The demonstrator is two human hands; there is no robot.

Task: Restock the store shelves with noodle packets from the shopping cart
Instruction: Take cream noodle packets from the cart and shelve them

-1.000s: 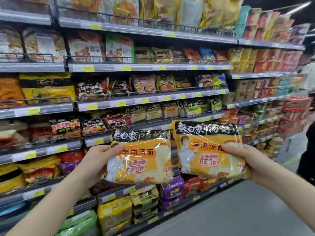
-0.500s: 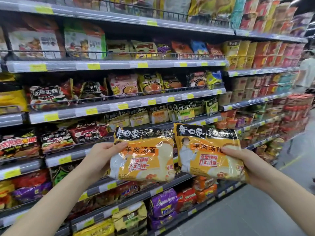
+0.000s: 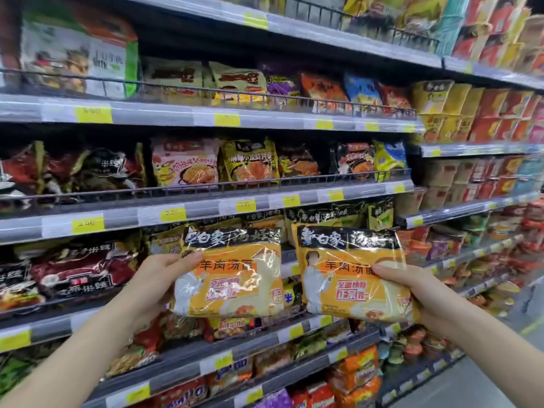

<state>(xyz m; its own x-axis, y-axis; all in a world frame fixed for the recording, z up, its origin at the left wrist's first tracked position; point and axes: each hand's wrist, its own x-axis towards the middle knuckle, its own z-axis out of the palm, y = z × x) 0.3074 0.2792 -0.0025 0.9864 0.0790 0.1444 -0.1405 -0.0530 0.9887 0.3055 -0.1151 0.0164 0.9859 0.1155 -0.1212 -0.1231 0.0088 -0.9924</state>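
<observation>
I hold two orange-yellow noodle multipacks with black top bands upright in front of the shelves. My left hand [image 3: 156, 278] grips the left edge of the left pack [image 3: 232, 272], thumb on its front. My right hand [image 3: 412, 290] grips the right edge of the right pack [image 3: 350, 272], thumb across its front. Both packs hang at the height of the shelf row [image 3: 332, 214] where similar black-topped packs stand, just below the shelf edge with yellow price tags [image 3: 247, 205]. The shopping cart is out of view.
Tiered grey shelves with wire front rails [image 3: 206, 188] are packed with noodle packs of many colours. To the right, shelves of cup noodles [image 3: 471, 113] run down the aisle. Grey floor [image 3: 471, 387] shows at the lower right.
Both packs have risen and come closer to the shelves, and my view has moved in and tilted up. My grips on the packs are unchanged.
</observation>
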